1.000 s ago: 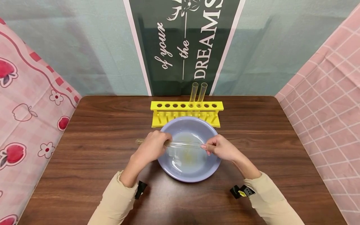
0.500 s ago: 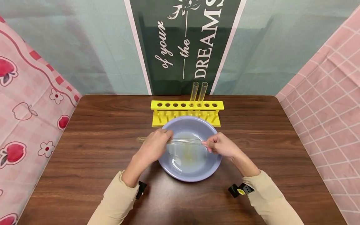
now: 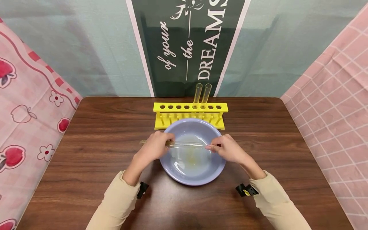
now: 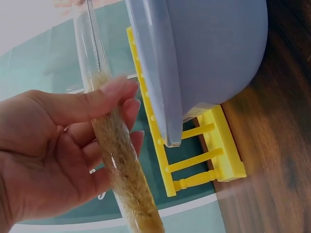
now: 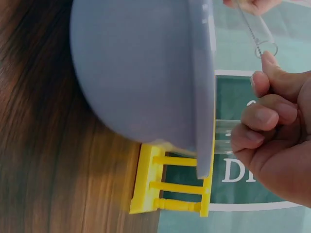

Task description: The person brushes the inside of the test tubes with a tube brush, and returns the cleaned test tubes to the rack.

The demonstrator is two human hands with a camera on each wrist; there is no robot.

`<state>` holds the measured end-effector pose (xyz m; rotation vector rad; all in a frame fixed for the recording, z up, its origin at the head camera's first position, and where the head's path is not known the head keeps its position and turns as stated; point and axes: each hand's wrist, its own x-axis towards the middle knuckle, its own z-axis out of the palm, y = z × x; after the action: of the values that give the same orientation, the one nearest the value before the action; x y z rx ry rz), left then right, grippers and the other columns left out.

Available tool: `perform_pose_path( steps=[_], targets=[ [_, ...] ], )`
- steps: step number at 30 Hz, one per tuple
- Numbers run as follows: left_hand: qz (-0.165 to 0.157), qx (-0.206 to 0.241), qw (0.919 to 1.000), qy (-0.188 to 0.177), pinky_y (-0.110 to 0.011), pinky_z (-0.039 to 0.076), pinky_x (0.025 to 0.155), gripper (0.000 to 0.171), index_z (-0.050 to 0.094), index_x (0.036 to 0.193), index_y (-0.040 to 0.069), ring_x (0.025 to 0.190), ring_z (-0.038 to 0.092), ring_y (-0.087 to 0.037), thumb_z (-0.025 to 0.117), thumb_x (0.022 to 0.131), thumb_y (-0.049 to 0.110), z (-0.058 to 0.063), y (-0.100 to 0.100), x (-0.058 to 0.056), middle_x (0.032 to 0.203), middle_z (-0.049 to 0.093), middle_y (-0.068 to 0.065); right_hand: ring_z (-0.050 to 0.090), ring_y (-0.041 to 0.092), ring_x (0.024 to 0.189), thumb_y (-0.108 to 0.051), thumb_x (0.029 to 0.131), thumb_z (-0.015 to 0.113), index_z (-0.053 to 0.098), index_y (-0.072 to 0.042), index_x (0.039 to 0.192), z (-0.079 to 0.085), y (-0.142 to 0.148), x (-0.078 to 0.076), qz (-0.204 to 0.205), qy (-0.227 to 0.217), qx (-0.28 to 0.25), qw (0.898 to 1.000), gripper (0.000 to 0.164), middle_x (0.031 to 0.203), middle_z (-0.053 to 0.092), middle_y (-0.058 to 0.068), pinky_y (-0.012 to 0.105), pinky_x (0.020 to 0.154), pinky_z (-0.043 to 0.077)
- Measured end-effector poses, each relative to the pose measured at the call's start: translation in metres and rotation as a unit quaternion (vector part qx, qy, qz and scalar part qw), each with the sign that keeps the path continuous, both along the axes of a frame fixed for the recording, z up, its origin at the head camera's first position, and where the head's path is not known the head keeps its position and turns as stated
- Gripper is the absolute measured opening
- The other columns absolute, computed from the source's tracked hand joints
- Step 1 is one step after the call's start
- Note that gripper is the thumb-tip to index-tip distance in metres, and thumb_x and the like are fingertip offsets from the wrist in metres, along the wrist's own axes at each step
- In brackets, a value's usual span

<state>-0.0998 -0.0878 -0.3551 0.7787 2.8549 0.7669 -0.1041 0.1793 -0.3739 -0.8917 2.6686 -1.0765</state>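
My left hand (image 3: 155,147) grips a clear glass test tube (image 3: 187,145), held roughly level above the lilac basin (image 3: 192,179). Inside the tube sits a tan bristle brush (image 4: 124,165), reaching down toward the closed end; the left wrist view shows thumb and fingers wrapped round the glass there. From the tube's mouth runs the brush's twisted wire handle (image 5: 250,31). My right hand (image 3: 228,148) pinches that wire at its end between thumb and forefinger, its other fingers curled. Pale, slightly yellow water (image 3: 191,156) lies in the basin beneath.
Behind the basin stands a yellow test tube rack (image 3: 172,107), its front partly hidden by the rim. Two clear test tubes, a left one (image 3: 197,94) and a right one (image 3: 207,94), stand in it. The brown wooden table (image 3: 100,153) is bounded by cloth-covered walls.
Both hands keep their holds on the tube and the brush wire. My left hand has shifted slightly left, and the tube's mouth sits a touch farther from my right fingers.
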Motion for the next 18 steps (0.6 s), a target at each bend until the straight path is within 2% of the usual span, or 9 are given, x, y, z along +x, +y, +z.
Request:
perform_pose_path(
  steps=[4,9,13,18],
  targets=[
    [-0.008,-0.006,0.9993,-0.035,-0.028,0.042,0.057,0.022,0.061,0.074,0.010,0.063,0.049,-0.016,0.066,0.064,-0.010,0.000,-0.001,-0.002,0.063,0.051,0.002,0.030,-0.001,0.050,-0.009,0.080,0.068,0.052,-0.018,0.056,-0.006,0.004,-0.001,0.042,0.095,-0.004,0.995,0.030,0.054,0.033,-0.015,0.018,0.046,0.029],
    [-0.003,-0.012,0.9977,-0.067,-0.028,0.042,0.060,0.020,0.063,0.077,0.010,0.065,0.049,-0.017,0.072,0.068,-0.006,0.005,-0.002,-0.003,0.064,0.051,0.003,0.035,0.002,0.053,-0.002,0.074,0.070,0.054,-0.016,0.061,-0.010,0.009,-0.005,0.076,0.197,-0.018,0.977,0.025,0.057,0.041,-0.012,0.020,0.051,0.033],
    [-0.003,-0.014,0.9964,-0.084,-0.027,0.041,0.060,0.018,0.064,0.080,0.010,0.066,0.048,-0.017,0.073,0.070,-0.003,0.007,-0.004,-0.004,0.065,0.051,0.002,0.039,0.005,0.055,-0.005,0.074,0.070,0.051,-0.015,0.061,-0.011,0.011,-0.007,0.081,0.238,-0.018,0.968,0.025,0.058,0.045,-0.010,0.024,0.054,0.037],
    [0.000,-0.016,0.9942,-0.106,-0.026,0.043,0.062,0.017,0.066,0.085,0.008,0.069,0.050,-0.016,0.073,0.072,0.000,0.006,-0.006,-0.004,0.068,0.054,0.002,0.039,0.007,0.055,-0.018,0.086,0.063,0.049,-0.013,0.060,-0.014,0.012,-0.007,0.088,0.259,-0.025,0.961,0.029,0.058,0.044,-0.007,0.027,0.056,0.038]
  ],
)
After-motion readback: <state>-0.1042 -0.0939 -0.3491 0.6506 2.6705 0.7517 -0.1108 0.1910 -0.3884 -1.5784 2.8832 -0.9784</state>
